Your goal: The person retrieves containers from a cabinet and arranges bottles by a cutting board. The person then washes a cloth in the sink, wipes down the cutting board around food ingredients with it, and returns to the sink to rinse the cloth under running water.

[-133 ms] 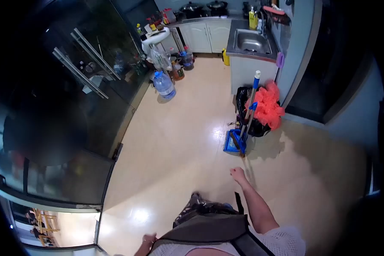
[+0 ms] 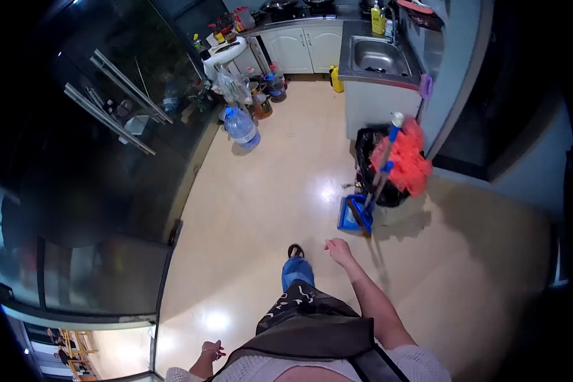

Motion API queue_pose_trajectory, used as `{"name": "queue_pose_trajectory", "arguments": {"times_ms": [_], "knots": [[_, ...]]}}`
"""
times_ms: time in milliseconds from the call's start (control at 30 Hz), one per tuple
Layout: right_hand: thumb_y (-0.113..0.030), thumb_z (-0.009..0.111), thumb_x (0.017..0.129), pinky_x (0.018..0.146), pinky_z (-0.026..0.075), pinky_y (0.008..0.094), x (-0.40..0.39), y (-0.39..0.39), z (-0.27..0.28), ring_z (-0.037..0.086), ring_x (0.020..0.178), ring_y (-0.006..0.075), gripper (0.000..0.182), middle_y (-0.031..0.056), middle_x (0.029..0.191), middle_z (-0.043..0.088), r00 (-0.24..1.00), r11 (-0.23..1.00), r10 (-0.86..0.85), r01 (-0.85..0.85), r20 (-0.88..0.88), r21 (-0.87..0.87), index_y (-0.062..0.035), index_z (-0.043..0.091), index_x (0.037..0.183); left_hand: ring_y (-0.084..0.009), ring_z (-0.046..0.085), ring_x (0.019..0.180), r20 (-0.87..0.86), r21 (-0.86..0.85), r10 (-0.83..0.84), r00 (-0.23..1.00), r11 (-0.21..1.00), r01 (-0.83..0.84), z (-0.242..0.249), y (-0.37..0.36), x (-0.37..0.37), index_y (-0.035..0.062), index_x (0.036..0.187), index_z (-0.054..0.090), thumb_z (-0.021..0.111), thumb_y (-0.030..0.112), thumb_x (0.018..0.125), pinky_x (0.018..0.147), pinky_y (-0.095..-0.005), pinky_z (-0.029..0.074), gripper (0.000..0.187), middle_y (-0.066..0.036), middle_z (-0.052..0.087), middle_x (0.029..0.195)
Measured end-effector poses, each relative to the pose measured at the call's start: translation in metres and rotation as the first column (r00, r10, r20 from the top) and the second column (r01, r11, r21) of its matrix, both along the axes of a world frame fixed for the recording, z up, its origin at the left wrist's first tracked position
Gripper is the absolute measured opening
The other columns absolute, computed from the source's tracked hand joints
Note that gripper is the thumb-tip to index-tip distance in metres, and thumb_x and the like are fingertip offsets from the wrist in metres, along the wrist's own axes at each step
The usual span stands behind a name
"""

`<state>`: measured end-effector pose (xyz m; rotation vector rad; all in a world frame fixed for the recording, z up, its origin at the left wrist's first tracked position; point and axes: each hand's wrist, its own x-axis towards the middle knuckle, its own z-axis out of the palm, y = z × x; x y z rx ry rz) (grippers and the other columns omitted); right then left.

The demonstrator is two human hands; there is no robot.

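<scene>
My right hand [image 2: 339, 250] hangs in front of me over the floor, its fingers loosely curled and nothing seen in them. The nearest thing to it is a blue dustpan [image 2: 351, 214] on the floor, with a long-handled broom [image 2: 383, 167] standing in it. Low on the left, my left hand [image 2: 213, 350] swings beside my apron [image 2: 299, 337], fingers partly apart and holding nothing visible. Neither hand touches any object. One foot in a dark sandal [image 2: 295, 251] is forward on the floor.
Behind the broom stands a black-bagged bin [image 2: 367, 148] with red plastic bags [image 2: 404, 159]. Beyond it is a counter with a sink [image 2: 381, 57]. A large water bottle [image 2: 242, 128] and several other bottles stand at left, near glass doors [image 2: 134, 83] with metal handles.
I have stepped forward; a leg and sandal now show. My right hand has shifted left in view, and my left hand has come further into view. The bin and broom appear slightly further right.
</scene>
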<state>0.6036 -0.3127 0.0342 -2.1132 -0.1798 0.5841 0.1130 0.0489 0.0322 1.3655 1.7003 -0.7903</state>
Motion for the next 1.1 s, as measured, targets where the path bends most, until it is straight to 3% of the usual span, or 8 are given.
{"name": "queue_pose_trajectory", "arguments": {"times_ms": [267,333,400,433,633,767,967,1100], "knots": [[-0.024,0.055,0.069,0.069,0.044,0.0400,0.200,0.092,-0.102,0.057,0.079,0.0332,0.024,0.0189,0.080,0.059,0.906,0.833,0.370,-0.226,0.204,-0.505,-0.0025,0.063,0.075,-0.0201,0.056,0.052,0.309,0.207,-0.224,0.924,0.964,0.164,-0.003,0.145,0.267,0.0041,0.108,0.047,0.047,0.014,0.080,0.051,-0.0304,0.046,0.030,-0.013,0.060,0.066],[-0.010,0.066,0.058,0.071,0.046,0.0383,0.230,0.082,-0.120,0.059,0.081,0.0291,0.027,0.0172,0.080,0.061,0.990,0.923,-0.086,0.038,-0.109,-0.383,-0.0045,0.063,0.084,-0.0192,0.055,0.054,0.477,0.288,-0.398,0.783,0.913,0.288,-0.020,0.155,0.345,0.0075,0.117,0.044,0.048,0.009,0.078,0.055,-0.0307,0.047,0.039,-0.012,0.060,0.068],[-0.003,0.065,0.061,0.060,0.049,0.0381,0.258,0.083,-0.086,0.060,0.070,0.0291,0.031,0.0168,0.083,0.060,0.980,0.907,-0.166,0.195,0.108,-0.373,0.0003,0.058,0.091,-0.0165,0.057,0.062,0.245,0.349,-0.734,0.633,0.676,0.649,0.021,0.162,0.457,0.0078,0.109,0.055,0.050,0.009,0.079,0.059,-0.0281,0.047,0.030,-0.011,0.063,0.076],[0.000,0.058,0.067,0.052,0.051,0.0371,0.276,0.101,-0.003,0.060,0.066,0.0276,0.026,0.0152,0.085,0.060,0.810,0.863,-0.506,0.477,-0.296,-0.168,0.0010,0.057,0.093,-0.0159,0.059,0.065,0.425,0.267,-0.615,0.665,0.787,0.557,-0.002,0.188,0.487,0.0048,0.098,0.060,0.053,0.013,0.079,0.060,-0.0269,0.047,0.021,-0.011,0.063,0.081],[0.003,0.055,0.060,0.065,0.046,0.0318,0.313,0.062,-0.139,0.058,0.073,0.0224,0.027,0.0104,0.081,0.061,0.793,0.755,-0.607,0.557,-0.047,-0.346,-0.0025,0.060,0.086,-0.0130,0.058,0.056,0.617,0.230,-0.548,0.565,0.812,0.536,0.075,0.201,0.726,-0.0014,0.076,0.061,0.058,0.016,0.077,0.054,-0.0244,0.047,0.018,-0.007,0.062,0.066],[0.006,0.049,0.064,0.036,0.040,0.0289,0.343,0.063,-0.151,0.052,0.042,0.0171,0.019,0.0089,0.059,0.055,0.720,0.751,-0.660,0.641,-0.214,-0.159,-0.0006,0.058,0.079,-0.0115,0.054,0.049,0.585,0.307,-0.613,0.532,0.774,0.554,0.099,0.206,0.862,-0.0009,0.069,0.060,0.060,0.017,0.075,0.049,-0.0231,0.045,0.018,-0.006,0.060,0.061],[0.007,0.043,0.070,0.034,0.037,0.0273,0.540,0.130,-0.091,0.047,0.039,0.0163,0.012,0.0086,0.056,0.052,0.547,0.626,-0.702,0.779,-0.456,-0.028,0.0035,0.054,0.073,-0.0136,0.060,0.070,0.758,0.422,-0.534,0.374,0.839,0.343,0.081,0.251,1.007,0.0044,0.092,0.062,0.061,0.011,0.072,0.062,-0.0245,0.048,0.021,-0.009,0.062,0.080],[-0.002,0.048,0.076,0.040,0.039,0.0259,0.719,0.161,-0.085,0.047,0.044,0.0123,0.008,0.0064,0.058,0.053,0.893,0.881,-0.425,0.446,-0.152,0.160,0.0016,0.055,0.076,-0.0172,0.059,0.078,0.559,0.570,-0.686,0.466,0.726,0.384,0.095,0.289,1.076,0.0063,0.100,0.060,0.064,0.017,0.069,0.070,-0.0282,0.047,0.033,-0.011,0.062,0.088]]}}
